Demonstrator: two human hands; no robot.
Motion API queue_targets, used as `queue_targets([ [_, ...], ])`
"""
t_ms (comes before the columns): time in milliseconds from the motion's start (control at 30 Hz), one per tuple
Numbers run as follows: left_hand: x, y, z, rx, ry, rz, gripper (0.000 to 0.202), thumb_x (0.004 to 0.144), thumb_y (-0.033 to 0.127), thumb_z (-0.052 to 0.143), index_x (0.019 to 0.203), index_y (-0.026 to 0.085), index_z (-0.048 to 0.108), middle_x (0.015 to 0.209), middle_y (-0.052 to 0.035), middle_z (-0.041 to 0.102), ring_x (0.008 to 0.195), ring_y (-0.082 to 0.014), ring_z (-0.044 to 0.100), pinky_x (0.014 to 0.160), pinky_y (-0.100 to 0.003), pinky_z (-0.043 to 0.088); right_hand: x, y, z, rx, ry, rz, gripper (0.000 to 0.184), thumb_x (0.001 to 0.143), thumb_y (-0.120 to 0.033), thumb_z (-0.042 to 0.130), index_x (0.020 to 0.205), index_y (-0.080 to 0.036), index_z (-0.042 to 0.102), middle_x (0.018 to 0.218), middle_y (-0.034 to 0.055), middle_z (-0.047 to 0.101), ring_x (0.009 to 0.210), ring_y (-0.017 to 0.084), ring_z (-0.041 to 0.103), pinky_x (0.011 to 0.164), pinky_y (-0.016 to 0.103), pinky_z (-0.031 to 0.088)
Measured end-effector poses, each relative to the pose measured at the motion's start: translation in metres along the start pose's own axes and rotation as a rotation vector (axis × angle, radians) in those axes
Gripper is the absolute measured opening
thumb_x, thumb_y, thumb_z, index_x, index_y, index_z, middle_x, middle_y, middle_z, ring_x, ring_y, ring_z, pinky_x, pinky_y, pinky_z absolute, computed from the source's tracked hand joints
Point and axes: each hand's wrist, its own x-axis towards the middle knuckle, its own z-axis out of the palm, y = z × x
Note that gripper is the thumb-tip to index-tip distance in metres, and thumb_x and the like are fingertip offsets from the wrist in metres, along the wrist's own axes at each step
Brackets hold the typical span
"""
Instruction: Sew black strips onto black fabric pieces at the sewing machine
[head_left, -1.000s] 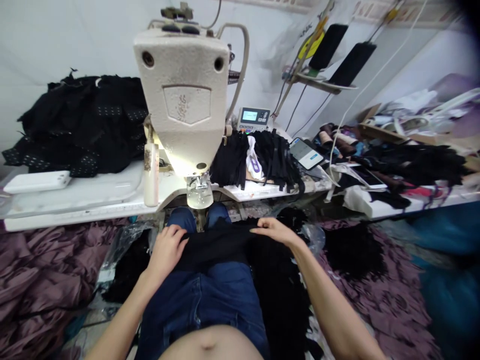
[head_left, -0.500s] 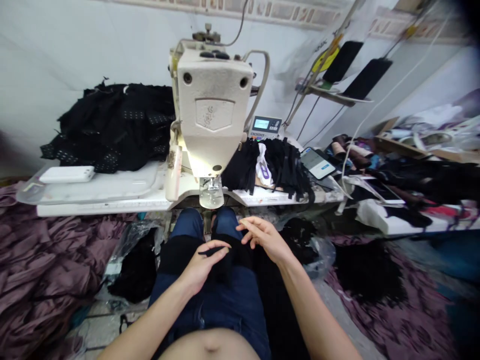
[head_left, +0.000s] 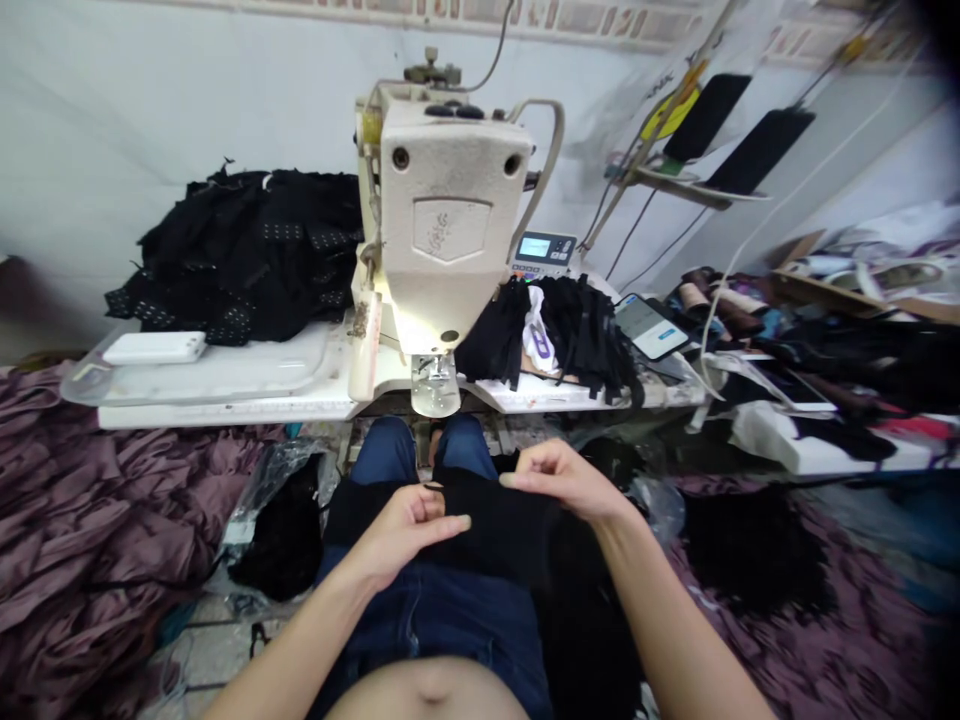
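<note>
Moved: A moment ago the hands were up off the lap, and now both are down on the cloth. The black cloth lies flatter and wider over the legs, and the whole view has slid a bit.

Left hand: The left hand sits on the black cloth, near the middle of the lap.

Left fingers: The left fingers are curled a little and not pressed together. The thumb is up near the top edge of the cloth. I cannot tell if they pinch anything.

Right hand: The right hand is at the top edge of the cloth, well past the left hand.

Right fingers: The right fingers are bent and close together, and they pinch the cloth edge with the thumb.

Cloth: It lies across the blue jeans and hangs down past the right knee.

In front: A sewing machine stands on a white table, just ahead of the knees.

On the table: A big pile of black cloth is left of the machine, and a bunch of black strips is right of it.

Floor: A clear plastic bag is by the left leg, and a purple cloth is past it.
</note>
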Motion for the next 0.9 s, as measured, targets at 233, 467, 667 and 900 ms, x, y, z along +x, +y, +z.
queue_targets([
  [233, 0.004, 0.016, 0.011, 0.209, 0.040, 0.197, 0.050, 0.095, 0.064, 0.069, 0.078, 0.017, 0.063, 0.071, 0.0040, 0.048, 0.067, -0.0118, 0.040, 0.063, -0.024, 0.035, 0.013, 0.007, 0.014, -0.121, -0.081, -0.069, 0.039, 0.084, -0.053, 0.088, 0.099, -0.017, 0.086, 0.091, 0.0060, 0.080, 0.081, 0.019, 0.068, 0.077, 0.030, 0.051],
  [467, -0.004, 0.043, -0.018, 0.403, -0.157, 0.154, 0.053, 0.096, 0.062, 0.068, 0.072, 0.015, 0.067, 0.065, 0.0040, 0.046, 0.064, -0.0112, 0.035, 0.060, -0.025, 0.028, 0.031, -0.006, 0.064, -0.002, -0.083, -0.131, 0.044, 0.075, -0.049, 0.095, 0.098, -0.014, 0.082, 0.068, -0.0021, 0.067, 0.057, 0.010, 0.053, 0.056, 0.023, 0.038],
  [667, -0.004, 0.071, -0.020, 0.359, -0.107, 0.210, 0.046, 0.092, 0.060, 0.074, 0.084, 0.014, 0.077, 0.071, 0.0005, 0.062, 0.066, -0.0129, 0.048, 0.064, -0.025, 0.039, 0.036, -0.041, 0.070, -0.008, 0.006, -0.259, 0.042, 0.078, -0.053, 0.093, 0.081, -0.018, 0.070, 0.064, -0.0037, 0.061, 0.050, 0.010, 0.051, 0.046, 0.023, 0.037],
  [900, 0.010, 0.100, -0.027, 0.780, 0.272, 0.583, 0.039, 0.106, 0.045, 0.061, 0.084, 0.017, 0.077, 0.076, -0.0008, 0.073, 0.069, -0.0163, 0.064, 0.066, -0.026, 0.047, 0.070, -0.063, 0.067, -0.336, 0.449, -0.707, 0.036, 0.094, -0.049, 0.080, 0.075, -0.019, 0.074, 0.075, 0.0019, 0.062, 0.060, 0.013, 0.051, 0.053, 0.028, 0.038],
])
